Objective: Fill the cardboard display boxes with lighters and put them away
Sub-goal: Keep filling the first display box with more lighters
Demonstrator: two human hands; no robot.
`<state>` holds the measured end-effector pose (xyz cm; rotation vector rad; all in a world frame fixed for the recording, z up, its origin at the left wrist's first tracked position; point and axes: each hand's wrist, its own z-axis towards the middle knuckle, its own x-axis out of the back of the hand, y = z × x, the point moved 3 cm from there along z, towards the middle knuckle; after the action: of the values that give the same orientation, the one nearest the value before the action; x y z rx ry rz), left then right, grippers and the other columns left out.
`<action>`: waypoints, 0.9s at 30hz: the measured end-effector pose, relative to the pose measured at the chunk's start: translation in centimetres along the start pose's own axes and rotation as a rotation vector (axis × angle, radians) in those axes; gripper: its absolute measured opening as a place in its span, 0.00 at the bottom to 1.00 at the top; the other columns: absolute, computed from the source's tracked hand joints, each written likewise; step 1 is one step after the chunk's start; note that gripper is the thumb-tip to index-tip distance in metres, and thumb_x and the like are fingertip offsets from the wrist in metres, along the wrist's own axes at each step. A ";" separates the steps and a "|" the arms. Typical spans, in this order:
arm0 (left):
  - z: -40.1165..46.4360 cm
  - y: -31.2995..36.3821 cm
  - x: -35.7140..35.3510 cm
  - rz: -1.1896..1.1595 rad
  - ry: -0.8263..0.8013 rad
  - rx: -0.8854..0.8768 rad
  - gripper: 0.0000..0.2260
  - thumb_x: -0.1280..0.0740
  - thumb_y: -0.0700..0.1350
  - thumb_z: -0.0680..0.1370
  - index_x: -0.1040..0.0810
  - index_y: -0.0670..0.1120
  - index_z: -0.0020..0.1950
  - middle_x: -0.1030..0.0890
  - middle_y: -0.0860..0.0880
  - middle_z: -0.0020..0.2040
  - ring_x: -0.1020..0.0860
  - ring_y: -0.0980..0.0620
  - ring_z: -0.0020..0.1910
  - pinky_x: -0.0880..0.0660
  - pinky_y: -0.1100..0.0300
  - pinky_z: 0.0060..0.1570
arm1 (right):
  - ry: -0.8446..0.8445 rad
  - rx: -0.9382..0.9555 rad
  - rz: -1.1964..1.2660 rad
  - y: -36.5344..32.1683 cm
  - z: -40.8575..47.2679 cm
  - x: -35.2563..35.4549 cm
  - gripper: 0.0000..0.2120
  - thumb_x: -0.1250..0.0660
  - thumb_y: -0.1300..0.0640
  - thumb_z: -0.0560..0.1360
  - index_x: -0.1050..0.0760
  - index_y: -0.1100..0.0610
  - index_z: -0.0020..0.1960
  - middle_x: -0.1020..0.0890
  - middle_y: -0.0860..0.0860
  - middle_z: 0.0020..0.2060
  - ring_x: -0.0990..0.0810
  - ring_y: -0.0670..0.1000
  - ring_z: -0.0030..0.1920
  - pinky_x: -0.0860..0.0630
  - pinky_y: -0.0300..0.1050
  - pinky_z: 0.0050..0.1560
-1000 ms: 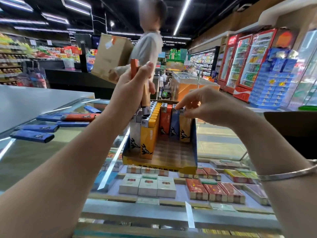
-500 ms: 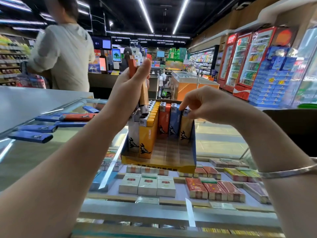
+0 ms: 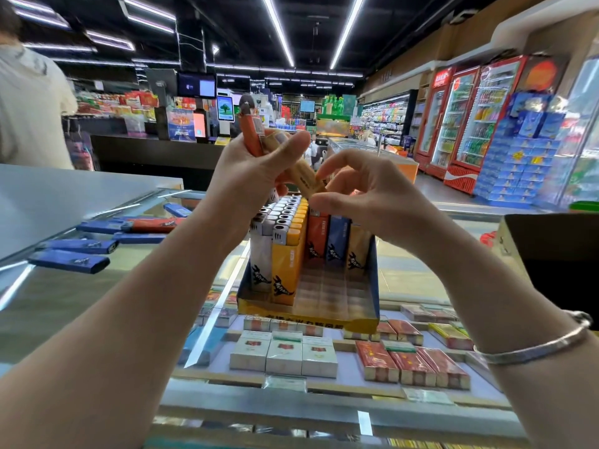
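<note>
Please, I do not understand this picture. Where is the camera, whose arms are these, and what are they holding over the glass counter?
No machine is here. The camera sits on a person's head and looks forward and down, so the two arms are that person's own. The left hand grips a small bunch of lighters, among them an orange lighter. The right hand pinches the lower end of a tan lighter from that bunch. Below the hands, a cardboard display box stands on the glass counter, partly filled with upright lighters. Loose blue lighters lie on the glass to the left. Under the glass lie cigarette packs. Behind is a shop with drink fridges.
</note>
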<state>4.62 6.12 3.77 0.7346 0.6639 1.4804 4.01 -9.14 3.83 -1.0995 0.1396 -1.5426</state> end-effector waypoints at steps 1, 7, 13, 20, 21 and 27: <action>-0.1 0.1 0.0 -0.011 -0.006 -0.006 0.12 0.33 0.52 0.71 0.26 0.44 0.39 0.21 0.55 0.29 0.23 0.61 0.30 0.26 0.70 0.31 | 0.004 -0.004 0.008 0.0 0.0 0.0 0.12 0.28 0.62 0.69 0.28 0.53 0.47 0.19 0.52 0.35 0.21 0.47 0.34 0.24 0.40 0.38; 0.0 0.0 -0.1 -0.037 -0.007 0.003 0.11 0.31 0.53 0.68 0.25 0.46 0.41 0.19 0.54 0.32 0.22 0.59 0.31 0.26 0.67 0.30 | 0.028 -0.022 0.036 0.0 0.1 0.2 0.15 0.29 0.68 0.69 0.30 0.55 0.50 0.20 0.59 0.37 0.21 0.55 0.36 0.23 0.48 0.41; 0.0 -0.2 0.2 -0.065 0.039 0.046 0.11 0.33 0.52 0.71 0.26 0.46 0.46 0.18 0.51 0.34 0.23 0.57 0.28 0.30 0.68 0.25 | 0.100 -0.002 0.244 -0.4 -0.1 1.0 0.11 0.34 0.68 0.72 0.25 0.53 0.46 0.23 0.53 0.32 0.27 0.48 0.30 0.29 0.41 0.31; 0.1 -0.2 0.2 0.056 0.042 -0.024 0.07 0.37 0.50 0.77 0.25 0.47 0.43 0.25 0.52 0.29 0.33 0.61 0.23 0.36 0.71 0.23 | 0.069 0.020 0.428 -0.6 -0.2 1.4 0.12 0.32 0.68 0.65 0.23 0.58 0.47 0.20 0.50 0.37 0.22 0.46 0.35 0.22 0.38 0.37; 0.1 -0.2 0.1 0.102 0.040 -0.039 0.09 0.38 0.51 0.77 0.25 0.47 0.43 0.26 0.52 0.29 0.33 0.60 0.24 0.35 0.70 0.24 | 0.114 0.025 0.401 -0.7 -0.2 1.5 0.11 0.32 0.67 0.66 0.23 0.58 0.47 0.20 0.49 0.36 0.23 0.46 0.33 0.23 0.38 0.35; 0.4 -0.4 0.2 0.061 0.122 -0.039 0.09 0.44 0.45 0.81 0.33 0.46 0.42 0.29 0.51 0.29 0.32 0.58 0.24 0.33 0.67 0.24 | 0.390 0.046 0.249 -0.8 -0.5 3.4 0.06 0.33 0.60 0.72 0.23 0.56 0.37 0.25 0.44 0.24 0.31 0.41 0.23 0.34 0.31 0.25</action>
<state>5.19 6.32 3.75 0.6437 0.7079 1.5997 3.54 -11.89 5.92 -0.7040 0.4860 -1.5085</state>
